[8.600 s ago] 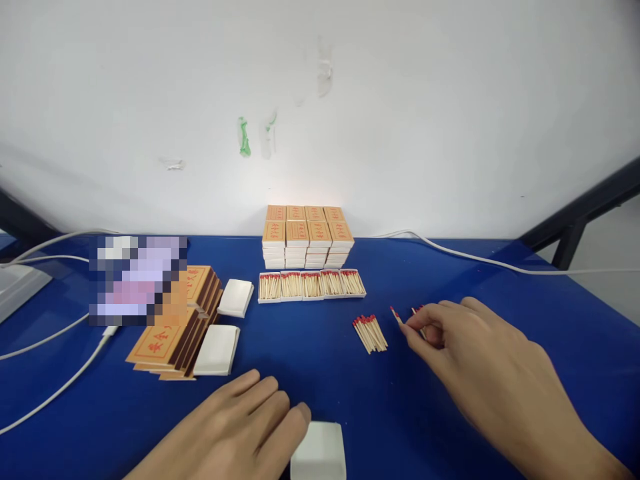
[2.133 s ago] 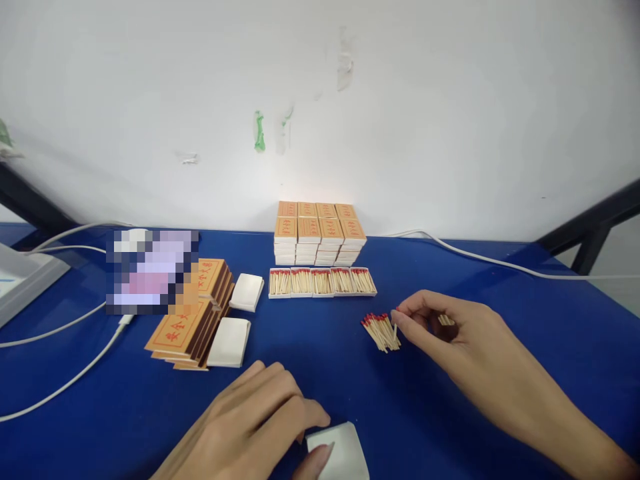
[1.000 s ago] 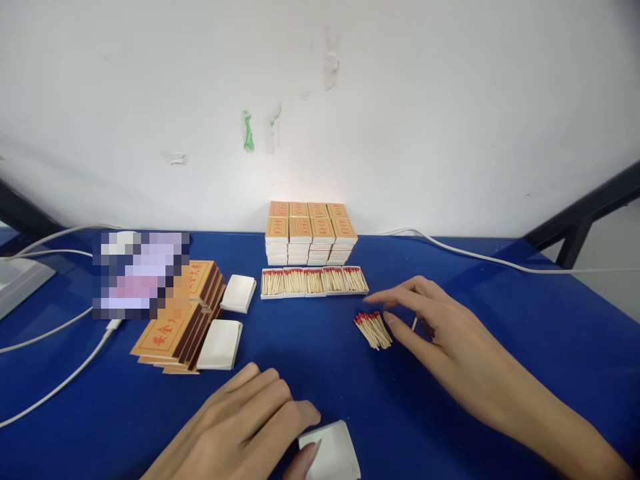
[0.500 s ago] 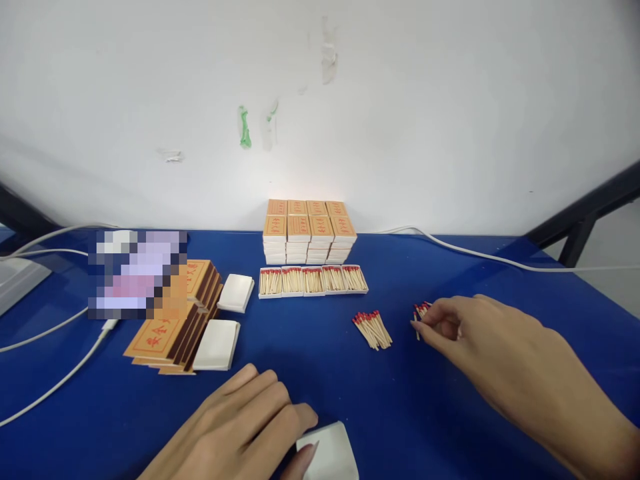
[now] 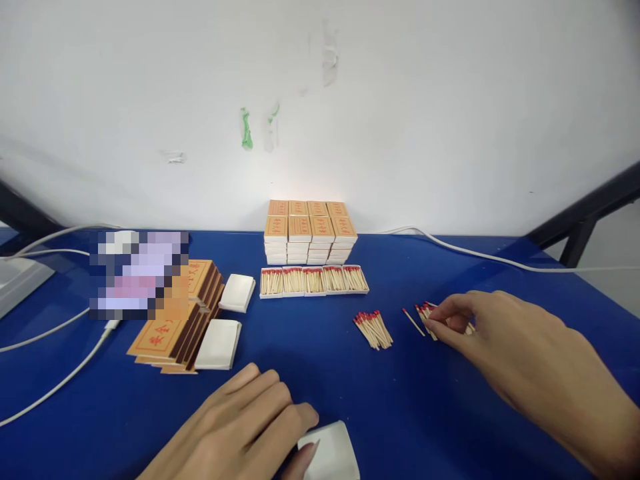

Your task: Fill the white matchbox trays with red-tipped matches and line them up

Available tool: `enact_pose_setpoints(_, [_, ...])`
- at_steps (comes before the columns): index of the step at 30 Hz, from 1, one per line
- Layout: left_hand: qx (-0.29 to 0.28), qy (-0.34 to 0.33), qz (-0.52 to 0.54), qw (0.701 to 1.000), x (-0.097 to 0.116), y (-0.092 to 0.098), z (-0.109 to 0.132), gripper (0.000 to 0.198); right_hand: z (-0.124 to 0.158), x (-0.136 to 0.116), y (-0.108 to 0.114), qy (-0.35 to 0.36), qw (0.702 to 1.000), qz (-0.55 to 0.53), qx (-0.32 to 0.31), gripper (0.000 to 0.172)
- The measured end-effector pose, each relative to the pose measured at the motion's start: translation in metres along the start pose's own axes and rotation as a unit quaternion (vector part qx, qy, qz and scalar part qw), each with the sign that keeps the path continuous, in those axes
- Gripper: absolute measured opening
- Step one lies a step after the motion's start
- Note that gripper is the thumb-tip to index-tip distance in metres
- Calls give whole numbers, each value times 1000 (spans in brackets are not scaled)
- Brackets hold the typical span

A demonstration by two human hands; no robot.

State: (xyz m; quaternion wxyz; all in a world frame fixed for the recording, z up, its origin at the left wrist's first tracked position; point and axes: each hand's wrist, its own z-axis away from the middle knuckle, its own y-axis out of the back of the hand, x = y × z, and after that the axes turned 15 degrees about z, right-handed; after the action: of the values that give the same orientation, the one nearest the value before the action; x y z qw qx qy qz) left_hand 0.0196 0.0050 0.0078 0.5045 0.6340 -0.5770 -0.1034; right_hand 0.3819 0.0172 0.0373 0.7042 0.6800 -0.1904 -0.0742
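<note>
My right hand (image 5: 493, 347) reaches in from the right, thumb and forefinger pinched on matches in a small loose group (image 5: 425, 312), partly hidden by the fingers. A single match (image 5: 414, 323) lies just left of them. Further left is a fanned pile of red-tipped matches (image 5: 373, 330). My left hand (image 5: 245, 420) rests at the bottom of the view, its thumb and forefinger closed on the left side of a white matchbox tray (image 5: 333, 450). The tray's lower part is cut off by the frame edge.
Several trays filled with matches (image 5: 314, 281) stand in a row before stacked matchboxes (image 5: 310, 230) at the wall. Left are flat orange matchbox sleeves (image 5: 165, 333) and white stacked pieces (image 5: 218, 345), (image 5: 237, 293). A blurred-out phone (image 5: 143, 273) and white cables (image 5: 60, 383) lie beyond.
My right hand has shifted slightly right along the loose matches. One match now lies apart on the left of that group. My left hand and the tray have stayed put.
</note>
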Motion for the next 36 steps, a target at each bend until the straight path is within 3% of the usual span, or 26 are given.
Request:
enact_pose_setpoints(7, [-10,7,0,1000,-1,-1,1,18,3,-6,2,-9,1000,4,-5,33])
enact_pose_setpoints(17, [-16,1,3,1000,-1,2,2,21,6,0,-7,39,997,-9,61,44])
enact_pose_setpoints(27, [25,-15,-6,1000,4,1,-8,19,6,-9,7,14,999,33,23,36])
enact_pose_setpoints(32, [7,-14,-4,1000,2,0,-4,18,10,-9,7,17,998,46,48,33])
enact_pose_setpoints(36, [-18,-1,-3,1000,-1,0,2,18,12,-7,3,32,996,29,79,41])
